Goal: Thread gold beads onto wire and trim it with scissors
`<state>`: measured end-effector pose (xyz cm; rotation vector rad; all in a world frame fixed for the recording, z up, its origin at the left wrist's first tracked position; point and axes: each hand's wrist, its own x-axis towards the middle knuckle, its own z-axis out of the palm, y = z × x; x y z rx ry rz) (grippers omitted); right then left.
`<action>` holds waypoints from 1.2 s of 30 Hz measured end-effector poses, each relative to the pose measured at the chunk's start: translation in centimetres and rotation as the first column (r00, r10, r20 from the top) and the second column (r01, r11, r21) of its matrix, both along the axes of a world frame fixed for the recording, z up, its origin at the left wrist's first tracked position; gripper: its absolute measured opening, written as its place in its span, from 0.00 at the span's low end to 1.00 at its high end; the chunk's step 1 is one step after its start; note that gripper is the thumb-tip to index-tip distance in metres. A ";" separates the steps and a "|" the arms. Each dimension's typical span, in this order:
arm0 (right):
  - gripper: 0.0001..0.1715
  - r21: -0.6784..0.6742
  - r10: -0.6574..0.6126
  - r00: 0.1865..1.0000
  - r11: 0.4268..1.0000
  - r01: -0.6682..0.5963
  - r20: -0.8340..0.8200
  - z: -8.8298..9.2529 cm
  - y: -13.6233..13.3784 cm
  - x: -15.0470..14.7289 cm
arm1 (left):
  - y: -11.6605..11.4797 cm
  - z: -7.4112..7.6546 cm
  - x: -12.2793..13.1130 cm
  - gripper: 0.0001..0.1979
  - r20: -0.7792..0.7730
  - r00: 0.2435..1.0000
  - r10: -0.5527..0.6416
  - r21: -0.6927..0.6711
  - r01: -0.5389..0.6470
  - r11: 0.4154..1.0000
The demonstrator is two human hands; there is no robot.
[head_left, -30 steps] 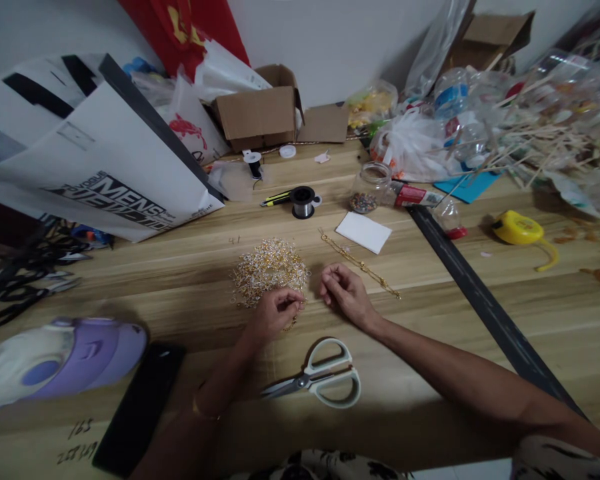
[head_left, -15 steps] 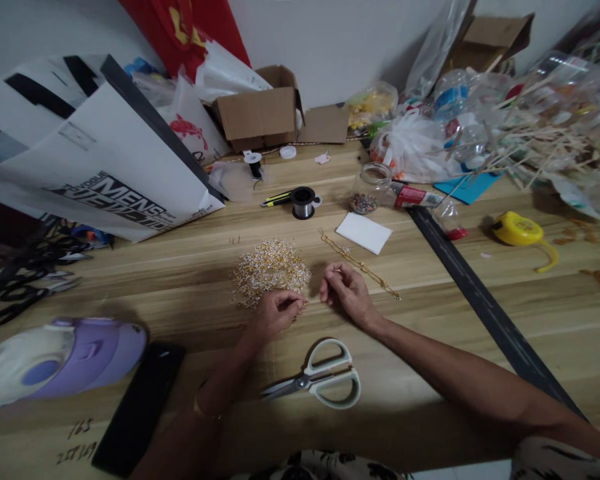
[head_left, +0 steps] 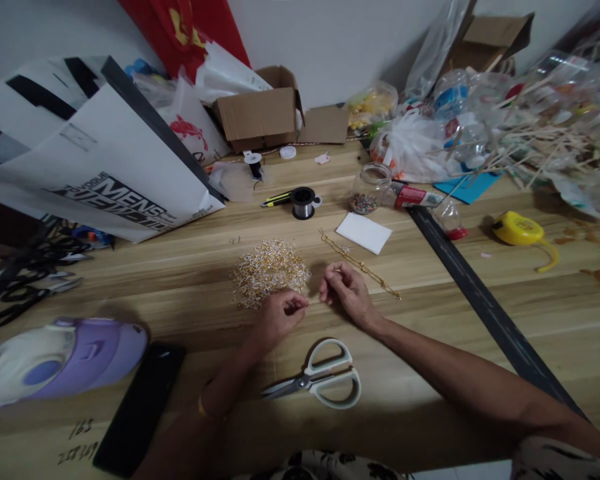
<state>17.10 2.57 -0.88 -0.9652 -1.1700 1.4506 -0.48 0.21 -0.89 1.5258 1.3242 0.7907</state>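
Observation:
A heap of small gold and clear beaded pieces (head_left: 269, 271) lies on the wooden table (head_left: 170, 293). My left hand (head_left: 280, 316) rests just below the heap with fingers pinched together on something too small to make out. My right hand (head_left: 344, 293) sits to the right of the heap, fingers curled in a pinch, close to the left hand. A thin gold chain (head_left: 360, 265) runs diagonally behind the right hand. White-handled scissors (head_left: 320, 381) lie closed below both hands.
A wire spool (head_left: 303, 200), a bead jar (head_left: 370, 189), a white card (head_left: 364, 232), a yellow tape measure (head_left: 519, 231) and a black strip (head_left: 485, 304) lie farther back and right. A printed bag (head_left: 95, 160), cardboard box (head_left: 260, 109), purple device (head_left: 55, 357) and black phone (head_left: 140, 408) are at the left.
My left hand has shifted slightly right toward the right hand, its fingers closing tighter. The right hand has barely moved.

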 end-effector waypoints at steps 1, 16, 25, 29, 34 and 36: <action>0.19 0.006 0.006 1.000 1.000 -0.006 0.001 0.0 0.0 0.0 | 0.0 -0.1 0.1 0.03 -0.017 1.000 0.002 0.015 -0.002 1.000; 0.11 0.290 0.159 0.928 0.920 -0.263 0.338 -0.5 -1.1 0.2 | -0.1 0.7 -0.1 0.03 0.014 0.994 -0.105 0.039 0.105 0.994; 0.10 0.449 0.082 0.875 0.833 -0.323 0.477 -0.9 -0.6 0.1 | 0.1 0.9 -0.3 0.04 0.174 0.984 -0.023 -0.062 0.034 0.998; 0.09 0.489 0.079 0.879 0.806 -0.334 0.470 -0.9 -0.6 0.1 | 0.2 1.1 -0.4 0.07 0.212 0.977 -0.002 -0.083 0.020 0.996; 0.08 0.488 0.046 0.876 0.816 -0.310 0.480 -0.8 -0.5 0.1 | 0.2 1.2 -0.5 0.08 0.226 0.974 -0.009 -0.103 0.034 0.994; 0.07 0.477 0.028 0.876 0.830 -0.288 0.481 -0.8 -0.5 0.1 | 0.3 1.1 -0.6 0.08 0.231 0.973 -0.003 -0.113 0.029 0.993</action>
